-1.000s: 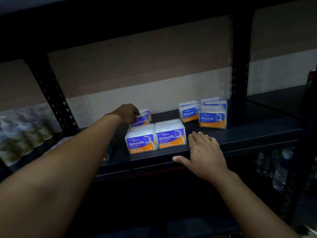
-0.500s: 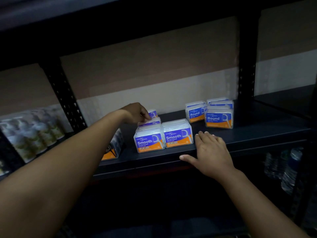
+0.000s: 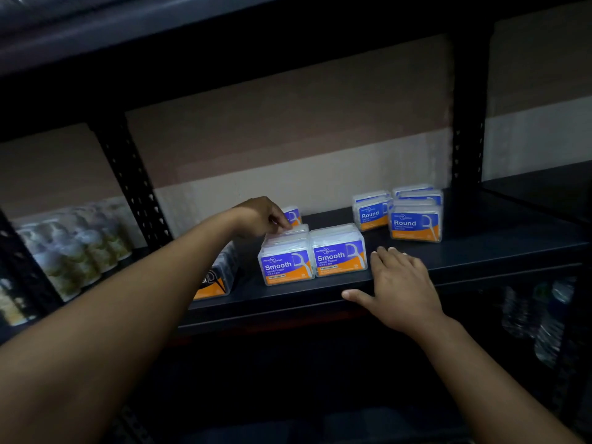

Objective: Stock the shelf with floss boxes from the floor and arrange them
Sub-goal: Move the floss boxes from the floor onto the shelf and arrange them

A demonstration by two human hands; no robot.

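— Dim shelving fills the view: a dark metal shelf [image 3: 480,251] against a two-tone wall, perforated uprights either side, rows of pale packets [image 3: 73,248] in the bay to the left and bottles [image 3: 544,318] in shadow below right.

— And the floss boxes?

— All on that shelf. Two front Smooth boxes [image 3: 312,259] stand side by side near the edge, touching. Three Round boxes [image 3: 400,213] sit well apart to the right, further back. One more box lies tilted at the far left [image 3: 214,277], half hidden by the forearm.

— What has changed in the last second?

— The left hand [image 3: 259,214] was on a box set back from the front pair; now a second-row Smooth box [image 3: 288,230] sits directly behind the front left one, and the fingertips curl down onto its lid. I judge a row is being built up behind the front.

— Is it gripping that box?

— It looks like a light pinch at the lid, though the fingers hide the contact. Another box [image 3: 293,216] peeks out just behind the hand, mostly covered.

— The right hand?

— The right hand [image 3: 400,290] lies flat on the shelf edge beside the Smooth pair, fingers spread, holding nothing — much as it was. No floor stock is in view, so I cannot tell how much remains.
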